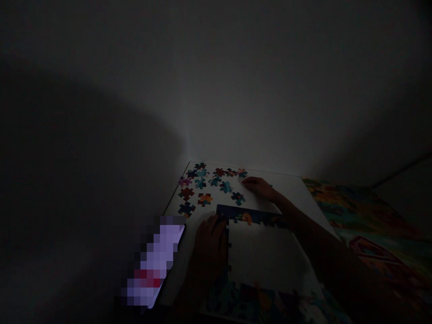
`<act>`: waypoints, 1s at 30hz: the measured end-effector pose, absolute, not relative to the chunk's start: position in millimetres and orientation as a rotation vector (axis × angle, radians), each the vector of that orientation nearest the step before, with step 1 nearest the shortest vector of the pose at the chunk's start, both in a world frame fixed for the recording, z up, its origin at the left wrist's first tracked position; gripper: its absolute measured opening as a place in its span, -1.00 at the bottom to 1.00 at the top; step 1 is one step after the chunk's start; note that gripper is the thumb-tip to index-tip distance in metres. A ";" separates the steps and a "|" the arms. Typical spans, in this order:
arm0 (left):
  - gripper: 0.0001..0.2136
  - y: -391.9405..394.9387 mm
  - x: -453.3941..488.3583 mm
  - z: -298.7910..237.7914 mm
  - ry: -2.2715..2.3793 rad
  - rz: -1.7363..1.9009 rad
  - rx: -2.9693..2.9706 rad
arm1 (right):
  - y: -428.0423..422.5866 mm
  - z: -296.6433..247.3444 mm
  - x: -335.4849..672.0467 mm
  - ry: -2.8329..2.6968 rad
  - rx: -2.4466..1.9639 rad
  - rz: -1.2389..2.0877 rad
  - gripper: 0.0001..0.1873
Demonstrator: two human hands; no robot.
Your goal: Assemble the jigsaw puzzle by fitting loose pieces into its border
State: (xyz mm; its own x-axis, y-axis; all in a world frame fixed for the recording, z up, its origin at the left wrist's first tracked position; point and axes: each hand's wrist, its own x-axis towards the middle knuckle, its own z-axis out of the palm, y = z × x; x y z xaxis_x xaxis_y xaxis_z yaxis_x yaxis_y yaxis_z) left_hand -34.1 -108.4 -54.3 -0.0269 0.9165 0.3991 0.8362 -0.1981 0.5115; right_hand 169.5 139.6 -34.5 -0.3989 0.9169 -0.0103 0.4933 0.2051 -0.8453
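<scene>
The room is very dim, and most of what can be made out sits on a pale surface (pixel 270 256) pushed up against the wall. At the far left a phone (pixel 157 261) lies with its screen lit, half over the surface's near left edge. Beyond it, towards the wall, a scatter of loose puzzle pieces (pixel 205 184) lies face up in blues, reds, pinks and orange, each a little apart from the next. The person's left hand (pixel 209 247) rests flat, palm down, at the left edge of the joined part of the puzzle, its fingers (pixel 216 222) stretched forward side by side and closed on nothing, their tips touching the left end of a dark blue joined strip (pixel 249 217) that runs across the middle. A second joined band (pixel 256 301) runs along the near edge, with bare surface between the two. Further right and further back, the right hand (pixel 258 186) reaches out over the surface, its fingers (pixel 248 181) pointing left at the end of the scatter, just beside a pink piece (pixel 242 173) and near a dark blue piece (pixel 238 197); in this light I cannot tell whether they are pinched on anything or simply resting. At the far right a colourful printed sheet (pixel 371 225) lies beside the surface.
</scene>
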 end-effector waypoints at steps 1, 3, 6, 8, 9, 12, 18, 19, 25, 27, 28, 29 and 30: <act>-0.65 -108.0 -34.4 -54.8 1.905 1.057 2.068 | 140.6 -35.6 170.3 -1.943 -1.314 1.099 -0.72; -0.67 -107.8 -36.2 -54.8 1.872 1.108 1.980 | 142.5 -39.6 171.7 -1.843 -1.338 1.134 -0.69; -0.67 -109.2 -42.1 -52.1 1.787 1.162 1.812 | 144.2 -46.1 172.0 -1.745 -1.370 1.188 -0.66; -0.66 -110.4 -47.0 -49.5 1.760 1.235 1.682 | 144.2 -48.5 171.1 -1.743 -1.369 1.170 -0.68; -0.67 -110.9 -49.2 -48.5 1.758 1.284 1.625 | 143.9 -48.9 170.3 -1.745 -1.367 1.151 -0.70; -0.70 -111.9 -52.8 -48.3 1.761 1.425 1.508 | 142.0 -48.1 167.9 -1.747 -1.377 1.098 -0.74; -0.68 -117.3 -48.5 -49.6 1.666 1.561 1.256 | 141.4 -45.8 165.7 -1.728 -1.391 1.073 -0.76; -0.68 -118.5 -47.8 -48.1 1.662 1.564 1.232 | 141.8 -45.7 165.9 -1.729 -1.384 1.077 -0.76; -0.57 -121.5 -48.1 -39.3 1.640 1.536 1.256 | 139.6 -40.3 166.8 -1.702 -1.365 1.163 -0.74; -0.56 -120.8 -48.5 -40.9 1.640 1.534 1.248 | 137.8 -37.3 166.5 -1.661 -1.362 1.213 -0.74; -0.57 -120.0 -48.7 -42.9 1.642 1.538 1.239 | 137.2 -36.0 166.2 -1.635 -1.352 1.242 -0.75; -0.57 -119.1 -49.0 -45.5 1.646 1.542 1.234 | 136.9 -35.0 166.0 -1.607 -1.339 1.272 -0.75; -0.57 -117.9 -49.5 -48.5 1.654 1.546 1.238 | 137.0 -34.3 165.8 -1.578 -1.324 1.302 -0.77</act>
